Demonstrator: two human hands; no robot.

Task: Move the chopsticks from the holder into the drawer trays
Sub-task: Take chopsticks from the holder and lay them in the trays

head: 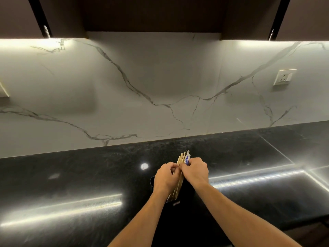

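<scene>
From the head view, two hands meet on one bundle of chopsticks (182, 158) that stands in one black holder (187, 192). The left hand (166, 177) has its fingers curled against the left side of the bundle, and the right hand (195, 171) closes on it from the right, fingers bent round the upper part, so both hands grip the sticks at about the same height with their knuckles nearly touching. Above the grip the stick tops fan out a little; at least four bare wooden ends can be counted, but the full number cannot be told because the hands cover the middle. Among them, right against the right hand's fingers, sits one white paper wrapper (187, 159) with blue print. Below the grip the sticks slant down and to the left, between the two wrists, into the holder, which is hard to tell from the black countertop (89, 175) it stands on; only its left rim and a small label below the grip stand out. Beyond the grip rises a white marble backsplash (160, 77) with grey veins. It carries two plates: one wall socket (284, 77) far up to the right of the grip, and one plate (3, 90) cut off by the frame edge far to the left. Dark cabinets (153, 13) hang above it all.
</scene>
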